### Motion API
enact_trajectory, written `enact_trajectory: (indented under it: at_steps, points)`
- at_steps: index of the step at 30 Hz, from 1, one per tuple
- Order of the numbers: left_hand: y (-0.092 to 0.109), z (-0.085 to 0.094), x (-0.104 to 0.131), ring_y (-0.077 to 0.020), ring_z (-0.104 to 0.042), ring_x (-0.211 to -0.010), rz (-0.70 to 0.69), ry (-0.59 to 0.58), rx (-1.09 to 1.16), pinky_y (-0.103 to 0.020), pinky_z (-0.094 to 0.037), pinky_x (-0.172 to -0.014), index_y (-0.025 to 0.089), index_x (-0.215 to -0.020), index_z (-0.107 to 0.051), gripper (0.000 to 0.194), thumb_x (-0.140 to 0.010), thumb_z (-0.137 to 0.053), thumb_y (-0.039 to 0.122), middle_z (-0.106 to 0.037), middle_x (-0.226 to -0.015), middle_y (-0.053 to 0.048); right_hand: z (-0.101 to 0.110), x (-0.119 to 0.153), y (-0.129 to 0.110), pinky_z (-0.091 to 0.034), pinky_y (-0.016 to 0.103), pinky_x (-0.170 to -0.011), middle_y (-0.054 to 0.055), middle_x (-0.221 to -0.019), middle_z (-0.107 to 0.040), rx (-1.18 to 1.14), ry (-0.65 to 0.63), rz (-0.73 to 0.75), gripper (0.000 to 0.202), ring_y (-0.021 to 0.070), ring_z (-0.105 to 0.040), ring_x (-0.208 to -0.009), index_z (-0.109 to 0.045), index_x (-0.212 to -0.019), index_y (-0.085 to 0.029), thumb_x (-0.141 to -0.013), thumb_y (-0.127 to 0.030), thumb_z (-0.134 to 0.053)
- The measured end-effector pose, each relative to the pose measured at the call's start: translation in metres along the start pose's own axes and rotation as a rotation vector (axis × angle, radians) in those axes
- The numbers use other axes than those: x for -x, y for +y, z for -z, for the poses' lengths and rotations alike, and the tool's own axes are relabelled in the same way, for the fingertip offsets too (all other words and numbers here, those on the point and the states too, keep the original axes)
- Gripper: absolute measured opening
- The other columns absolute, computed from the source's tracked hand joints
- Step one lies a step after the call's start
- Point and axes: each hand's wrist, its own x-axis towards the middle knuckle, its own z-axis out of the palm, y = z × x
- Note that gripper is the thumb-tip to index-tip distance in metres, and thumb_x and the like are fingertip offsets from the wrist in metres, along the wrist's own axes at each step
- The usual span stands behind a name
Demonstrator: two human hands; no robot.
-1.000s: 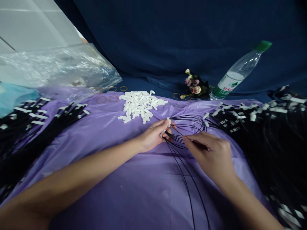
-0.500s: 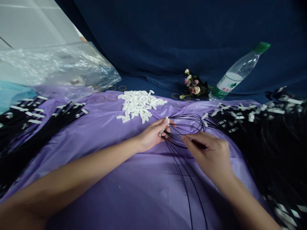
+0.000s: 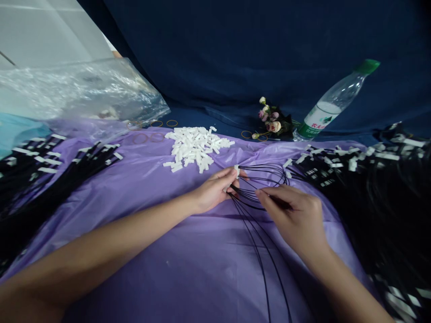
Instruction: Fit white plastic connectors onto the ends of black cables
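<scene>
Between the thumb and fingers of my left hand [image 3: 217, 190] is a white plastic connector [image 3: 237, 171], with a second white piece lower in the same grip. Thin black wires [image 3: 266, 167] run from these pieces to the right in a loop. Two or more strands hang down toward the front. Closed in a pinch, my right hand [image 3: 292, 206] is on the wires a short way right of the left hand. Its fingertips partly hide the strands they hold. Beyond my left hand lies a pile of loose white connectors [image 3: 198, 146].
Bundles of black wires with white ends lie at left [image 3: 67, 184] and right [image 3: 363, 202]. Behind stand a tilted plastic bottle [image 3: 323, 112] and small artificial flowers [image 3: 272, 121]. Rubber bands [image 3: 172, 123] and clear plastic wrap [image 3: 101, 89] are at the back. Purple sheeting [image 3: 168, 255] covers the table.
Both hands keep their grips and have barely shifted. The connector in my left hand and the wire loop sit very slightly lower and further right.
</scene>
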Motion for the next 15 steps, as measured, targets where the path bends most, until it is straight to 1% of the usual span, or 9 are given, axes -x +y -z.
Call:
enact_trajectory:
  at_steps: [4, 6, 10, 13, 15]
  points:
    - [-0.001, 0.0, 0.002, -0.0078, -0.044, -0.063, 0.013, 0.0, -0.056, -0.024, -0.036, -0.065, 0.016, -0.097, -0.064, 0.03, -0.086, -0.058, 0.043, -0.05, -0.074, 0.001, -0.001, 0.001, -0.001, -0.042, 0.021, -0.053, 0.0, -0.066, -0.067, 0.004, 0.047, 0.026, 0.009, 0.0092, -0.057, -0.055, -0.071, -0.079, -0.016, -0.084, -0.021, -0.064]
    - [-0.003, 0.001, 0.001, -0.0087, -0.046, -0.065, 0.005, -0.006, -0.077, -0.025, -0.036, -0.067, 0.016, -0.096, -0.064, 0.032, -0.084, -0.06, 0.046, -0.053, -0.075, 0.0, -0.003, 0.001, -0.001, -0.043, 0.021, -0.053, 0.001, -0.069, -0.067, 0.038, 0.082, 0.086, 0.007, 0.0087, -0.057, -0.055, -0.07, -0.085, -0.015, -0.084, -0.019, -0.064]
    - [-0.008, 0.003, 0.0, -0.0116, -0.051, -0.072, -0.016, -0.014, -0.102, -0.026, -0.036, -0.07, 0.016, -0.089, -0.065, 0.036, -0.079, -0.065, 0.05, -0.057, -0.077, -0.001, -0.009, 0.004, 0.001, -0.045, 0.021, -0.057, 0.001, -0.071, -0.066, 0.132, 0.108, 0.217, 0.012, 0.0085, -0.058, -0.057, -0.069, -0.095, -0.014, -0.085, -0.015, -0.063]
    - [-0.01, 0.003, -0.001, -0.0127, -0.052, -0.073, -0.021, -0.023, -0.09, -0.027, -0.037, -0.071, 0.015, -0.084, -0.064, 0.035, -0.078, -0.066, 0.05, -0.058, -0.076, -0.002, -0.013, 0.006, 0.003, -0.045, 0.021, -0.056, 0.0, -0.069, -0.065, 0.199, 0.126, 0.246, 0.011, 0.0085, -0.058, -0.055, -0.069, -0.094, -0.016, -0.085, -0.016, -0.064]
    - [-0.01, 0.003, -0.001, -0.0126, -0.052, -0.073, -0.02, -0.029, -0.086, -0.027, -0.037, -0.071, 0.015, -0.084, -0.065, 0.035, -0.078, -0.066, 0.049, -0.059, -0.077, -0.002, -0.015, 0.007, 0.004, -0.047, 0.021, -0.058, 0.001, -0.071, -0.067, 0.215, 0.131, 0.261, 0.011, 0.0095, -0.061, -0.057, -0.069, -0.094, -0.017, -0.084, -0.016, -0.064]
